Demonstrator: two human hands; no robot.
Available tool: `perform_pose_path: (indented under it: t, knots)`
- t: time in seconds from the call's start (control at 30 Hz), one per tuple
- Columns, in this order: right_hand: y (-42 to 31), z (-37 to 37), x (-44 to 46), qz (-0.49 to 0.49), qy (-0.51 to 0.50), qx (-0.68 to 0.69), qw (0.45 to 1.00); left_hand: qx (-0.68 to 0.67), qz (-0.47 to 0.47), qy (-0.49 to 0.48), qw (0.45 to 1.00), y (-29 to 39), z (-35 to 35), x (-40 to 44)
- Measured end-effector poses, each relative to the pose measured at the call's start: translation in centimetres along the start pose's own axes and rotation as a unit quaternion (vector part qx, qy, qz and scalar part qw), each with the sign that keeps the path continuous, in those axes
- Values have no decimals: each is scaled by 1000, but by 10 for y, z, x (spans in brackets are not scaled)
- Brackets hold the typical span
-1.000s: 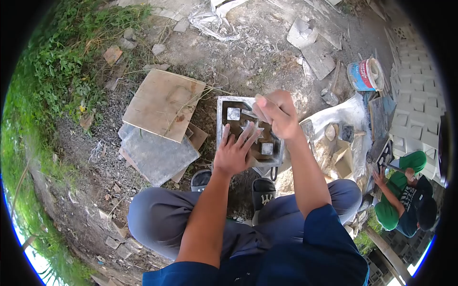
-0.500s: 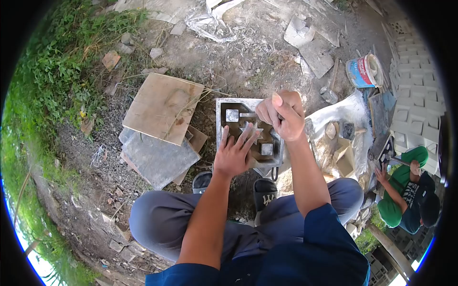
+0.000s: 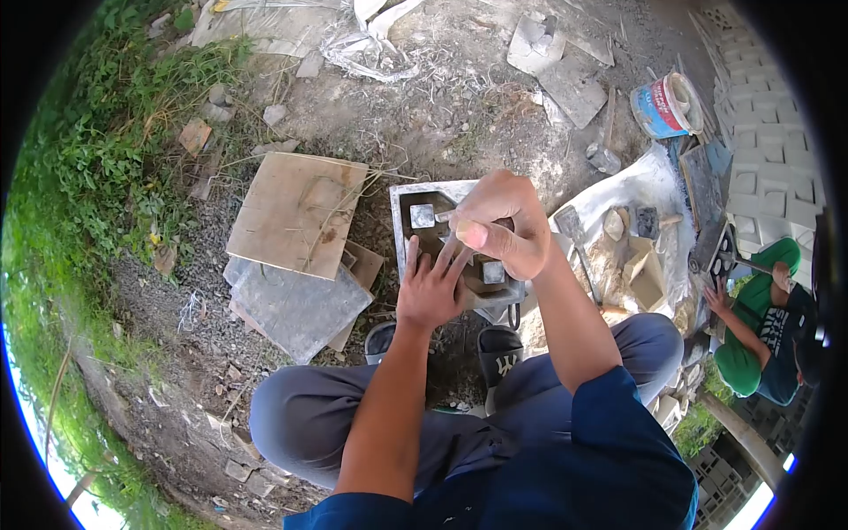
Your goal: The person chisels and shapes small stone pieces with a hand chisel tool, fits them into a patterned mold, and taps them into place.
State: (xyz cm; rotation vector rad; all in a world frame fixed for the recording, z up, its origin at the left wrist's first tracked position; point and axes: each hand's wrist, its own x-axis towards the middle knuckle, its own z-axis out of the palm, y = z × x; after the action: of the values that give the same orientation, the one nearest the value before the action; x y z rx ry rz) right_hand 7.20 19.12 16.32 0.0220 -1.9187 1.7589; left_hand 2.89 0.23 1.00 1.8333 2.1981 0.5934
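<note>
A square grey mould (image 3: 397, 231) lies on the ground before me, with small pale blocks inside; one block (image 3: 422, 215) shows at its upper left, another (image 3: 493, 272) at its lower right. My left hand (image 3: 430, 290) rests on the mould's lower left part, fingers spread. Over the mould's right side, my right hand (image 3: 506, 225) is closed with the thumb pointing left. A short light metal piece (image 3: 443, 215) shows beside its knuckles; what the fist grips is hidden. Both hands hide much of the mould's middle.
Left of the mould lie a brown board (image 3: 296, 212) and grey slabs (image 3: 300, 305). To the right are a white sack (image 3: 649, 181) with powder and stones, and a paint bucket (image 3: 667, 106). A co-worker (image 3: 760, 327) in green and black works at far right.
My right hand has dipped and turned, its thumb swinging from upward to leftward. My left hand stays on the mould. The whole view has shifted slightly.
</note>
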Motion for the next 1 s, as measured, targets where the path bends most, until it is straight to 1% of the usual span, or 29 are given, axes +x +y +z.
perform_pose_path:
  t: [0.07, 0.1, 0.13, 0.2, 0.23, 0.27, 0.33, 0.37, 0.47, 0.5, 0.53, 0.6, 0.63, 0.73, 0.77, 0.8, 0.87, 0.9, 0.93, 1.0]
  knots:
    - [4, 0, -2, 48, -10, -1, 999, 7, 7, 12, 1000, 1, -1, 2]
    - [9, 3, -1, 141, -2, 9, 990, 7, 11, 10, 1000, 2, -3, 3]
    - [9, -1, -1, 140, -1, 4, 990, 5, 15, 13, 1000, 4, -4, 4]
    - [8, -6, 3, 75, 14, 20, 997, 6, 11, 7, 1000, 3, -6, 4]
    - [-3, -2, 4, 27, 19, 15, 999, 2, 9, 15, 1000, 2, -5, 4]
    - [0, -3, 1, 29, 16, 19, 999, 3, 4, 13, 1000, 2, -4, 3]
    - [10, -6, -9, 70, 17, 50, 996, 1, 7, 15, 1000, 2, -3, 2]
    - [20, -3, -9, 107, 24, 7, 994, 8, 9, 12, 1000, 2, -4, 3]
    - [13, -6, 2, 96, 24, 24, 995, 16, 11, 0, 1000, 3, -6, 4]
    - [8, -2, 1, 48, 23, 21, 998, 16, 10, -3, 1000, 2, -5, 3]
    - [6, 0, 0, 48, 19, 25, 998, 5, 8, 6, 1000, 2, -4, 4]
    - [3, 6, -6, 62, 45, 40, 996, -5, 2, 10, 1000, 1, -2, -2]
    - [17, 5, -6, 98, 12, -21, 995, 0, 2, 7, 1000, 0, -1, -2]
    - [13, 3, 1, 80, 32, -33, 996, 7, 10, 3, 1000, 2, -2, 3]
    - [5, 1, 2, 57, 12, 3, 998, 6, 10, 2, 1000, 2, -2, 2]
    - [7, 0, 2, 55, 9, 5, 998, 7, 8, 3, 1000, 1, -3, 4]
    - [14, 3, -5, 60, 61, 10, 996, 5, 2, 3, 1000, 1, -5, 2]
    - [19, 1, 1, 136, 34, -26, 990, 2, 6, 6, 1000, 2, -5, 3]
    - [17, -2, 0, 136, 37, -29, 990, 1, 10, 6, 1000, 4, -4, 3]
    - [8, -4, 8, 71, 33, -29, 996, 9, 9, -3, 1000, 2, -5, 5]
